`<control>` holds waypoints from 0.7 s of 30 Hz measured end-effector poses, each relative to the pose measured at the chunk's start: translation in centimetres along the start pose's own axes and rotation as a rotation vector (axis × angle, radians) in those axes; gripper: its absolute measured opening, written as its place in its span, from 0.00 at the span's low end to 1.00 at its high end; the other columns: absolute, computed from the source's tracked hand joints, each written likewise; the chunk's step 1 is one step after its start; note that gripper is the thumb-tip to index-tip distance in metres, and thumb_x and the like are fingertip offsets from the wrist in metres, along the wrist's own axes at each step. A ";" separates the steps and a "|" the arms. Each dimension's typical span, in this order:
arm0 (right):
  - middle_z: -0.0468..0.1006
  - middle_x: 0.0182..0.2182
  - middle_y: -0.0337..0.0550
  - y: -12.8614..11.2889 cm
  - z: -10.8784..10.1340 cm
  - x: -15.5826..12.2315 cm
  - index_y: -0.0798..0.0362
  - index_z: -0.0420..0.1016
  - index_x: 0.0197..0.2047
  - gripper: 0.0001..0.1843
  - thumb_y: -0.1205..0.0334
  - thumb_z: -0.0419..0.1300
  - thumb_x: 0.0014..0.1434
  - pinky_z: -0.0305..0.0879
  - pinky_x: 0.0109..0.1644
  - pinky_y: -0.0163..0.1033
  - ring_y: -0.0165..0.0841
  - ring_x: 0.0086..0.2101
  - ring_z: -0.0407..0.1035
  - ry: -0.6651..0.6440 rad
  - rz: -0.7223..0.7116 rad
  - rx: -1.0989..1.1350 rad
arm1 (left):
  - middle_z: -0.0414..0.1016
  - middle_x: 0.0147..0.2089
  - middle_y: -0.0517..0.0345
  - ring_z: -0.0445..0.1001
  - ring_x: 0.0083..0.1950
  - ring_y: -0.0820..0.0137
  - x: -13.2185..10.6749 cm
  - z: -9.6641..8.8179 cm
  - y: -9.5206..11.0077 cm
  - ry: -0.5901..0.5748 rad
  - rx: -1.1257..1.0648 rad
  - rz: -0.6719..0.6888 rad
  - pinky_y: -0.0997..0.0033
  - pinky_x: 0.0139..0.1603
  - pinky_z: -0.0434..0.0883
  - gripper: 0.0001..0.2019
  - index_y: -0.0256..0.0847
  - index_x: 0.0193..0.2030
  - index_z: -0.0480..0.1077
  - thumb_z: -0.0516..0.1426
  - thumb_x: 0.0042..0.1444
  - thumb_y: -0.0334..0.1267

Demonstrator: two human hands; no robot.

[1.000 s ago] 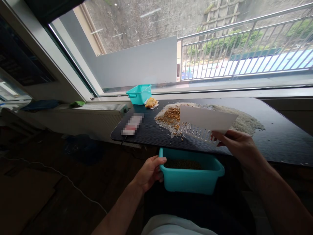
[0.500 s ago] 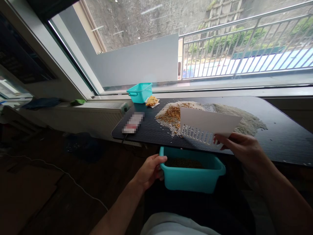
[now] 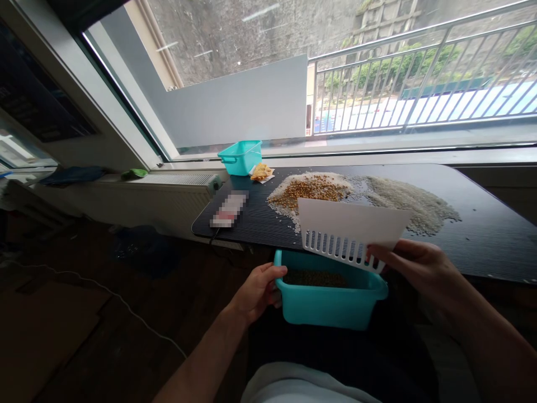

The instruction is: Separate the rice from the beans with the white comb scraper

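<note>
- Head view: left hand [image 3: 259,292], below the bench's [image 3: 482,246] near edge, grips the left rim of a turquoise tub [image 3: 327,308], thumb on top.
- Right hand [image 3: 413,258], at the bench's near edge, pinches the right end of a white slotted scraper [image 3: 352,221], slots downward.
- Mid-bench lies a heap of white grains and orange kernels [image 3: 321,187]; a pale grain heap [image 3: 419,204] lies farther right.
- Bench's far left: smaller turquoise basket [image 3: 241,160], beside a yellowish item [image 3: 260,172].
- Scraper covers some grain; tub's dark contents [image 3: 316,278] are unclear.
</note>
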State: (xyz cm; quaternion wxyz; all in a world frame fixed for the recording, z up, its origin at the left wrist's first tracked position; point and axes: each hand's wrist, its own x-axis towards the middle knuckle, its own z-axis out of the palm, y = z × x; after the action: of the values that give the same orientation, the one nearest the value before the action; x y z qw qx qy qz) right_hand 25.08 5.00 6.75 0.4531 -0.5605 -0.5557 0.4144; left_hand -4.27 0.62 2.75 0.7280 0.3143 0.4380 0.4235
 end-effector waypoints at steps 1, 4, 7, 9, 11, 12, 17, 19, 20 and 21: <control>0.84 0.25 0.43 -0.1 0.1 0.0 0.48 0.85 0.25 0.25 0.35 0.75 0.33 0.75 0.29 0.44 0.39 0.24 0.75 -0.012 -0.006 -0.005 | 0.54 0.15 0.72 0.54 0.16 0.81 0.0 0.0 0.0 -0.003 -0.001 -0.004 0.77 0.17 0.57 0.25 0.42 0.21 0.58 0.70 0.42 0.51; 0.83 0.24 0.42 -0.3 0.8 0.5 0.48 0.84 0.24 0.23 0.36 0.73 0.37 0.75 0.29 0.43 0.38 0.24 0.74 0.067 -0.062 -0.003 | 0.55 0.15 0.72 0.54 0.15 0.81 0.0 0.0 0.1 0.005 -0.009 -0.013 0.78 0.17 0.56 0.26 0.42 0.20 0.58 0.71 0.40 0.50; 0.80 0.21 0.41 -0.3 1.5 1.3 0.49 0.82 0.23 0.23 0.37 0.72 0.39 0.73 0.26 0.41 0.35 0.21 0.71 0.119 -0.108 -0.026 | 0.54 0.15 0.72 0.54 0.15 0.81 0.0 -0.1 -0.1 0.021 -0.016 -0.003 0.77 0.17 0.57 0.25 0.42 0.20 0.58 0.71 0.40 0.50; 0.80 0.20 0.40 -0.1 1.7 1.7 0.49 0.83 0.23 0.22 0.38 0.72 0.40 0.71 0.25 0.40 0.33 0.21 0.71 0.094 -0.114 -0.040 | 0.54 0.15 0.72 0.54 0.15 0.81 0.1 -0.1 -0.2 0.031 -0.013 0.003 0.77 0.17 0.57 0.25 0.42 0.20 0.58 0.70 0.41 0.50; 0.80 0.20 0.39 0.3 1.7 2.1 0.50 0.83 0.24 0.20 0.40 0.72 0.40 0.71 0.26 0.39 0.33 0.21 0.71 0.110 -0.103 -0.041 | 0.54 0.15 0.72 0.54 0.15 0.81 0.1 -0.2 -0.2 0.038 -0.006 0.004 0.77 0.17 0.57 0.25 0.42 0.21 0.58 0.70 0.41 0.50; 0.80 0.20 0.39 0.4 1.6 2.3 0.49 0.83 0.24 0.19 0.41 0.72 0.41 0.71 0.26 0.39 0.32 0.21 0.70 0.139 -0.097 -0.040 | 0.54 0.15 0.72 0.54 0.15 0.81 0.1 -0.2 -0.2 0.039 -0.002 0.002 0.77 0.17 0.57 0.25 0.43 0.21 0.58 0.70 0.41 0.50; 0.80 0.21 0.38 0.6 1.6 3.5 0.48 0.83 0.25 0.17 0.43 0.71 0.43 0.72 0.27 0.39 0.32 0.22 0.71 0.192 -0.118 -0.016 | 0.54 0.14 0.72 0.54 0.15 0.81 0.1 -0.4 -0.3 0.033 0.008 0.000 0.77 0.17 0.57 0.25 0.43 0.20 0.58 0.70 0.42 0.51; 0.80 0.22 0.39 0.4 1.8 3.9 0.49 0.83 0.25 0.18 0.42 0.72 0.43 0.73 0.28 0.39 0.32 0.23 0.71 0.153 -0.126 -0.002 | 0.54 0.15 0.72 0.54 0.15 0.81 0.1 -0.4 -0.3 0.031 0.001 0.000 0.77 0.17 0.57 0.24 0.42 0.21 0.58 0.70 0.42 0.50; 0.80 0.22 0.39 0.3 1.8 4.1 0.49 0.83 0.25 0.19 0.41 0.72 0.42 0.73 0.28 0.39 0.32 0.23 0.72 0.136 -0.127 -0.001 | 0.54 0.15 0.72 0.54 0.15 0.81 0.1 -0.4 -0.3 0.031 -0.002 0.000 0.77 0.17 0.57 0.24 0.42 0.21 0.58 0.70 0.42 0.50; 0.80 0.22 0.39 0.2 1.8 4.1 0.49 0.83 0.25 0.19 0.41 0.72 0.42 0.73 0.28 0.39 0.32 0.23 0.72 0.121 -0.127 -0.003 | 0.54 0.15 0.72 0.54 0.15 0.80 0.1 -0.4 -0.3 0.031 -0.005 -0.002 0.77 0.17 0.57 0.24 0.42 0.21 0.59 0.70 0.42 0.50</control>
State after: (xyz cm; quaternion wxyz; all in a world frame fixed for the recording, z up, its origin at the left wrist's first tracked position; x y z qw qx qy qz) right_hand 23.52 9.20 6.31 0.5103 -0.5491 -0.5622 0.3492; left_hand -4.53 0.61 2.31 0.7223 0.3054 0.4485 0.4289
